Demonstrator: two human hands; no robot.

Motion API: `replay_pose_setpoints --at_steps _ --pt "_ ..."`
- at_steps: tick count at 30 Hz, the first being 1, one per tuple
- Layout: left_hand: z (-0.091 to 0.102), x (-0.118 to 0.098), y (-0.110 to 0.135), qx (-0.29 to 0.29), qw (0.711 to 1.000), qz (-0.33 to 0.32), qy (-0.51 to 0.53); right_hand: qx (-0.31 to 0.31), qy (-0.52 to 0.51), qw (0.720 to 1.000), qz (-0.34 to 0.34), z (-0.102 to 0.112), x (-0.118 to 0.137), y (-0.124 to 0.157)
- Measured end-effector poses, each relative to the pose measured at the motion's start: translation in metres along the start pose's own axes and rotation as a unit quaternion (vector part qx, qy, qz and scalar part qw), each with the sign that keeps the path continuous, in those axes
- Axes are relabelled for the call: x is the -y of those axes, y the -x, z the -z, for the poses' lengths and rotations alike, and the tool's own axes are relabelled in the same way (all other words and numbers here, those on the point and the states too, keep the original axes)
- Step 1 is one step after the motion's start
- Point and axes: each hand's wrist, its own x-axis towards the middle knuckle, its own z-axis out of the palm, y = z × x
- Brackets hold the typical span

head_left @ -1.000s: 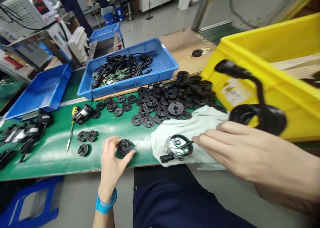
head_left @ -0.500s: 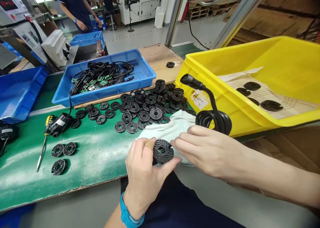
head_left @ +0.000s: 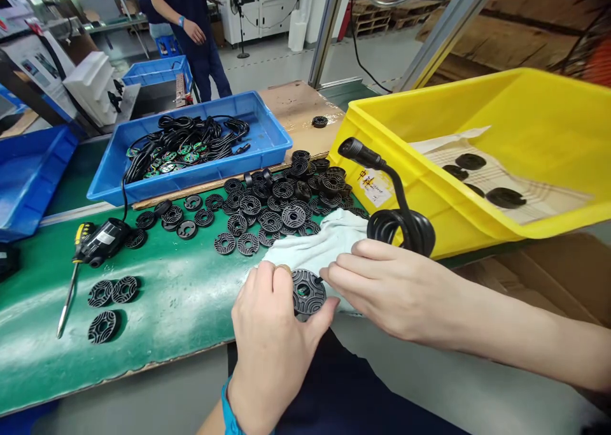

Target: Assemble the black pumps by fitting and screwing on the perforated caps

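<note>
My left hand [head_left: 274, 333] pinches a black slotted round cover [head_left: 308, 292] between thumb and fingers at the near edge of the green bench [head_left: 181, 301]. The cover lies over a small round unit whose green board shows through its centre hole. My right hand [head_left: 386, 288] rests beside it on a white cloth [head_left: 317, 244], fingertips closed against the cover's right rim. A coiled black cable [head_left: 403, 228] with an upright plug end [head_left: 356, 149] stands just behind my right hand.
A heap of black covers [head_left: 281, 202] lies mid-bench, three more [head_left: 107, 301] at the left by a screwdriver [head_left: 71, 276]. A blue tray [head_left: 267, 135] of cabled boards sits behind, a yellow bin [head_left: 429, 186] at the right. A person [head_left: 191, 27] stands far back.
My left hand brought the black cover from the bare bench rightward onto the round unit on the cloth. The camera view rose and shifted right. My right hand stayed by the unit.
</note>
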Motion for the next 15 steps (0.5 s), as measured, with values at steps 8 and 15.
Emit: replay_pose_setpoints --at_steps 8,15 --pt "0.001 0.005 0.001 0.036 0.999 -0.004 -0.014 -0.007 0.025 0.999 0.019 0.0 -0.002 -0.001" --pt "-0.014 0.011 0.009 0.024 0.992 -0.065 0.108 -0.016 0.024 0.999 0.026 0.001 -0.002 -0.002"
